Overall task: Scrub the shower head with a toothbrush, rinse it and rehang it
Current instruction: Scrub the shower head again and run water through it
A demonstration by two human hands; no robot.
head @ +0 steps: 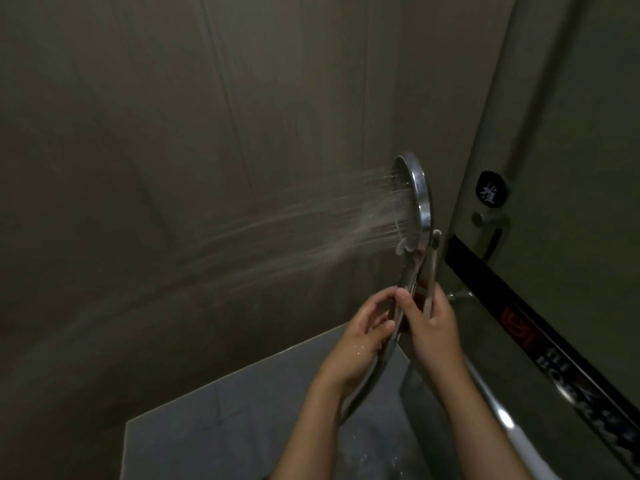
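The chrome shower head (420, 192) stands upright in front of me, its face turned left and spraying water toward the wall. My left hand (360, 337) grips its handle low down, where the metal hose (367, 386) begins. My right hand (433, 327) is closed around a toothbrush (433, 265) held upright just right of the handle, and its thumb also rests on the handle. The brush head sits behind the lower rim of the shower head, out of the spray.
A dark tiled wall (207, 168) fills the left and centre and takes the spray. A glass door (554, 237) with a black strip, a round black sticker (490, 192) and a chrome handle bar (498, 407) stands at the right. Grey floor tiles (242, 427) lie below.
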